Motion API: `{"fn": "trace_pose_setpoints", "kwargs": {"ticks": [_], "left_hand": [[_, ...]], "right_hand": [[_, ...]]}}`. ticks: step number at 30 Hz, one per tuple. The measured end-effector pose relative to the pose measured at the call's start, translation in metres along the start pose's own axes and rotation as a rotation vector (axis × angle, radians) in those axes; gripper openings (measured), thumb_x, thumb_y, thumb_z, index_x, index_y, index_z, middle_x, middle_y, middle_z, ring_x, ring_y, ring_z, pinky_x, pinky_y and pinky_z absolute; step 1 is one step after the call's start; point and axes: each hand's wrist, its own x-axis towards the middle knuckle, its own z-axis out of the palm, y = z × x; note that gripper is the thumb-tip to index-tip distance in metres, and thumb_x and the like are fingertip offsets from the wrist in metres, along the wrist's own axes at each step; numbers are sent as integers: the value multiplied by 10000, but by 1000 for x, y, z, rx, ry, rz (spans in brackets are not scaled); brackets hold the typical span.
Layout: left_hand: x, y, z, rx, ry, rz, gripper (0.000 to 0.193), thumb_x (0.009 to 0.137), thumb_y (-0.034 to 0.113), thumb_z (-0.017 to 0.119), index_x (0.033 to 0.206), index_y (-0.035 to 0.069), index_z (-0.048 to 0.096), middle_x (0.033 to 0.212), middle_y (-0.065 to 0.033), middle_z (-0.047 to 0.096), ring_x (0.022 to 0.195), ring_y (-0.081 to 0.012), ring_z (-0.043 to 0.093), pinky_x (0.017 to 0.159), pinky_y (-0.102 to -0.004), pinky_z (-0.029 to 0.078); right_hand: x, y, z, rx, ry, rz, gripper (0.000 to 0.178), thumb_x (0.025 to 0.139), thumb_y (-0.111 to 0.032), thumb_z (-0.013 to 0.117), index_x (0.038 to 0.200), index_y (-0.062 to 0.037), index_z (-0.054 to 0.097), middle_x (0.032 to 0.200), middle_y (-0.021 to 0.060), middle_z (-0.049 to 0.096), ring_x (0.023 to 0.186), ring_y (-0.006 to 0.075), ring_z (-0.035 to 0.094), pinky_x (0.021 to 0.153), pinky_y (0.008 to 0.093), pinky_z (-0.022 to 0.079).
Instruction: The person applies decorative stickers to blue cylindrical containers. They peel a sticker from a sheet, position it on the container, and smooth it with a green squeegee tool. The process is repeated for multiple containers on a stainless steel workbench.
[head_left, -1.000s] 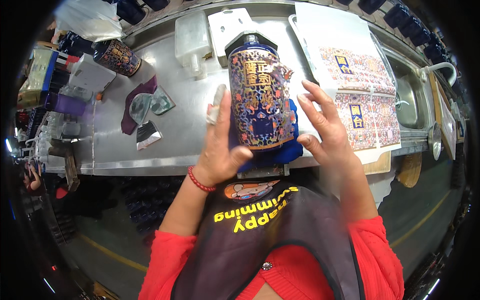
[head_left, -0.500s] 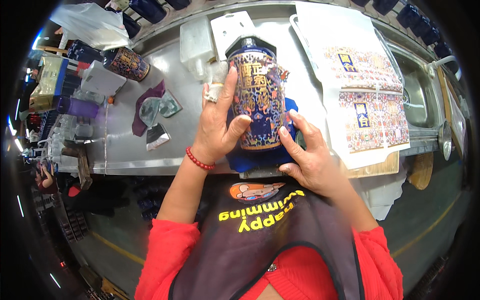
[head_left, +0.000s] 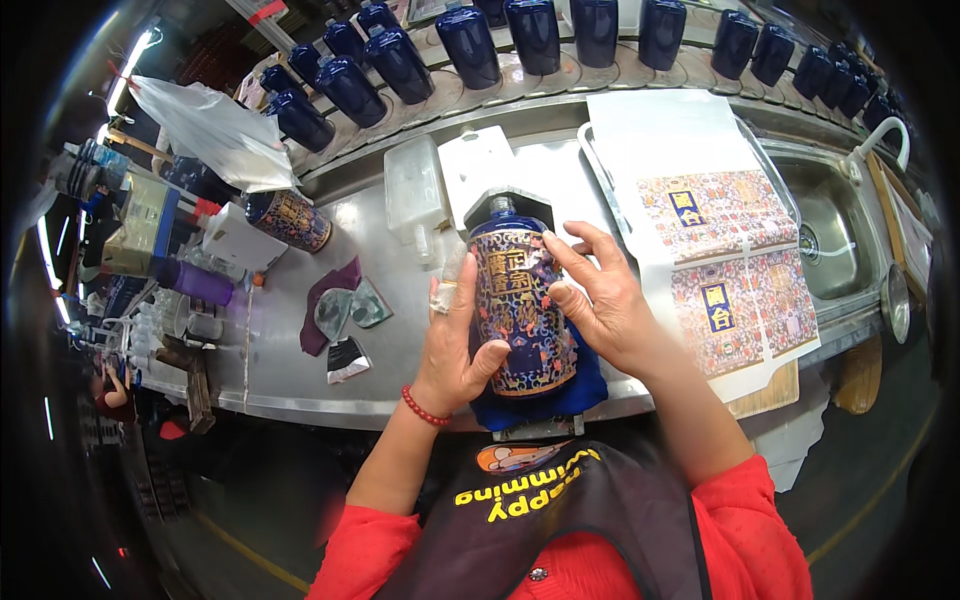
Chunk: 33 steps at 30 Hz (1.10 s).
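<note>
A dark blue ceramic bottle point(head_left: 520, 310) with an ornate patterned label was held lying on a blue cloth pad point(head_left: 545, 395) at the near edge of the steel worktable point(head_left: 280, 375), its neck pointing away from the person. The left hand point(head_left: 455, 340) was wrapped around the bottle's left side, thumb across the lower body and fingers curled behind, with a red bead bracelet point(head_left: 425, 408) worn at the wrist. The right hand point(head_left: 600, 295) was laid against the bottle's right side, its fingers point(head_left: 565, 250) spread and pressed onto the label near the shoulder. Just right of the bottle, sheets of printed labels point(head_left: 725, 275) were spread over a white backing that overhung the table edge. Beyond the bottle's neck, a white plastic container point(head_left: 415, 190) and a white flat piece point(head_left: 480, 165) were set on the table. To the left, a maroon cloth point(head_left: 325, 300) and some small foil-like scraps point(head_left: 350, 310) were scattered, and a second labelled bottle point(head_left: 290, 220) was lying on its side near a clear plastic bag point(head_left: 215, 130). A row of unlabelled blue bottles point(head_left: 470, 40) was lined up along the far conveyor, and a steel sink point(head_left: 835, 230) was set at the right.
</note>
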Motion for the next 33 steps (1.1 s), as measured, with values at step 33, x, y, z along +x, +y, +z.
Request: {"fn": "trace_pose_setpoints", "kwargs": {"ticks": [33], "left_hand": [[0,-4,1,13,19,37,978,985,635,503,1581,-87,217,1587,-275,365,1468,-418,356,1231,-514,140]], "right_hand": [[-11,8,-16,119,-357,39,954,906,-541,705,1622,-91,265,1580,260,310,1463,425,348,1190,448,312]]}}
